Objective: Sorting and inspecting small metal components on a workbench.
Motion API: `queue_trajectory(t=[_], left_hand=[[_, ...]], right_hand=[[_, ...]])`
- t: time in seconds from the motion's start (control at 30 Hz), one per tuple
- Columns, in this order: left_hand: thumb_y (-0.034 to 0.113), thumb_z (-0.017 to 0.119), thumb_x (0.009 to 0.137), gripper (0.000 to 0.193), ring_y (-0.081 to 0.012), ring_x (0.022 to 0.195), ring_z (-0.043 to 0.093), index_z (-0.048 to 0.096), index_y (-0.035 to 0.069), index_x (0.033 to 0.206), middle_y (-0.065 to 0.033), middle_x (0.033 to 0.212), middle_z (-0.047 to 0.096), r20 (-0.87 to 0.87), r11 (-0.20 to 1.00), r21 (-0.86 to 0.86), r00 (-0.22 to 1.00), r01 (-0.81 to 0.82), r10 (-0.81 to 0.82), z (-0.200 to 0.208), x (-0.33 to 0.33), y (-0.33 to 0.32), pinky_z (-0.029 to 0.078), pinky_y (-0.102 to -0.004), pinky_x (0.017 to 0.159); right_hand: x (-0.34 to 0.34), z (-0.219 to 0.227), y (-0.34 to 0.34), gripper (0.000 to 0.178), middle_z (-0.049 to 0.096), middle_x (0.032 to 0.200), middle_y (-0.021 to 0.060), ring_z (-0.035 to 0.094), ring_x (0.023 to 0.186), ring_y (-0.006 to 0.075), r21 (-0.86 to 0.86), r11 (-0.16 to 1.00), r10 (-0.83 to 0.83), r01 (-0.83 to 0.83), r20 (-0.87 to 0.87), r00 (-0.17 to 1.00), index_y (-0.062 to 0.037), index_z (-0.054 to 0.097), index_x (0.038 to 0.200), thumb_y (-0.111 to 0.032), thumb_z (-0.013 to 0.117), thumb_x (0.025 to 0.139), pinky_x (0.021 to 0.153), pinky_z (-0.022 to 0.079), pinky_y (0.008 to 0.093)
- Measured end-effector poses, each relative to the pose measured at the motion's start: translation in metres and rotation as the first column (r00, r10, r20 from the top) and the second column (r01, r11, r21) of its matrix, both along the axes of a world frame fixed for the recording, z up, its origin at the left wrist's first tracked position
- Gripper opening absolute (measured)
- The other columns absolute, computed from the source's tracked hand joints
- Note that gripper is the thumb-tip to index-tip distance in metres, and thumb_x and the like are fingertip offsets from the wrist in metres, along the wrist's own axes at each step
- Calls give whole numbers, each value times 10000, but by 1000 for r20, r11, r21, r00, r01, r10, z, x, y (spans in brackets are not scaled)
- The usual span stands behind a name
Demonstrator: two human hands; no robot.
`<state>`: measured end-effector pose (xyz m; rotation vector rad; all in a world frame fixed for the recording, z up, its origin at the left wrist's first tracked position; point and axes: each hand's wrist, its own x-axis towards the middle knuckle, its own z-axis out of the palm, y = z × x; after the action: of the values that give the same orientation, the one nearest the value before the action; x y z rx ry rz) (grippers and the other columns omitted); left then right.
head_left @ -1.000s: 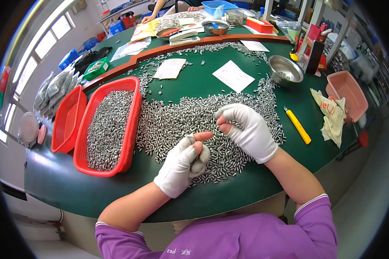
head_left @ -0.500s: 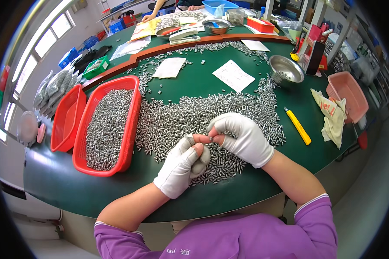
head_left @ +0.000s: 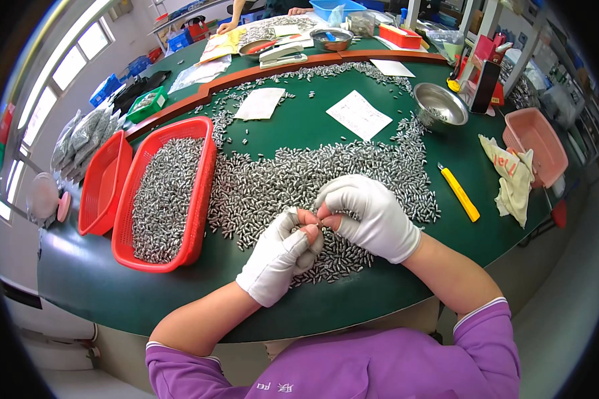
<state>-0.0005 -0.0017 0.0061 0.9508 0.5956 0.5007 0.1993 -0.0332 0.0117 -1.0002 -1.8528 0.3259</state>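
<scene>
Pinching a mostly hidden metal piece [head_left: 320,225] between fingertips of left hand [head_left: 273,256] and right hand [head_left: 376,219], over silver slug pile [head_left: 273,179]; cannot tell direction or long axis. With writing on paper sheet [head_left: 359,115] beyond, cloth [head_left: 512,178] at right, near purple shirt [head_left: 379,362].

Small white characters [head_left: 285,388] mark the purple shirt [head_left: 393,359] below the left hand [head_left: 269,263]. Red lettering [head_left: 510,161] stands on the pale cloth [head_left: 512,189] right of the right hand [head_left: 379,219]. Beyond the hands, a sheet [head_left: 359,115] bears writing too small to read.

The pieces [head_left: 259,179] look glossy metal, the filled basket [head_left: 197,226] plastic, the gloves [head_left: 381,223] matt cloth.
</scene>
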Motion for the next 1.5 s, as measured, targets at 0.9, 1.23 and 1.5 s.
queue_trajectory(t=[0.9,1.23,1.5], left_hand=[[390,530,984,283,-72,481,283,499,110,962,9,658,424,-27,998,-12,998,65,-65,3,2,-3,235,-224,463],[433,551,968,318,-81,520,349,518,118,982,-1,714,486,105,982,-168,992,84,-67,-4,-1,1,261,-210,485],[393,561,968,290,-89,538,346,515,108,995,-14,729,479,143,979,-188,988,84,-57,-8,0,4,265,-219,487]], right_hand=[[0,0,-4,136,654,890,99,644,893,279,-36,998,-45,46,9,999,-58,605,865,-87,725,806,801,513,368],[16,-6,2,222,650,1002,86,597,1027,284,-123,976,-95,178,498,862,-76,676,876,-225,738,725,891,493,407],[13,-16,6,155,659,963,76,622,959,275,-117,982,-101,150,349,932,-73,648,810,-151,756,731,866,498,385]])
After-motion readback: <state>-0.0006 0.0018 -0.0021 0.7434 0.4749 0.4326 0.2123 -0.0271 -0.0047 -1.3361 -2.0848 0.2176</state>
